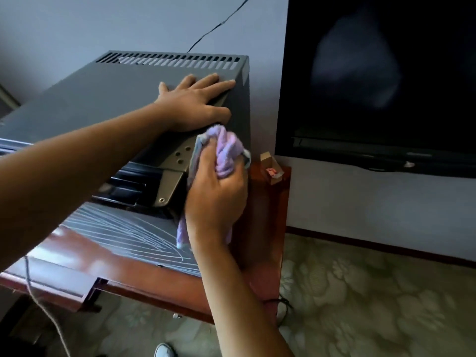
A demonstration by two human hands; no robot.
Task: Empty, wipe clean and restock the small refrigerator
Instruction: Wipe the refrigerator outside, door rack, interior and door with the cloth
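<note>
The left hand (pixel 192 104) lies flat, fingers straight and spread, on the grey top of the fridge (pixel 108 99), near its far right corner just short of the vent slots (pixel 167 60). The right hand (pixel 216 199) grips a bunched lilac cloth (pixel 226 153) against the fridge's near right corner, beside a metal hinge plate (pixel 175 166); a tail of cloth hangs below the wrist. The fridge sits in a red-brown wooden cabinet (pixel 268 228), whose open door (pixel 116 256) shows pale curved streaks. A dark TV (pixel 386 73) hangs on the right wall. A small box (pixel 270 168) rests on the cabinet's right edge. Patterned carpet (pixel 373 305) covers the floor, and a black cable (pixel 219 24) runs up the far wall.
</note>
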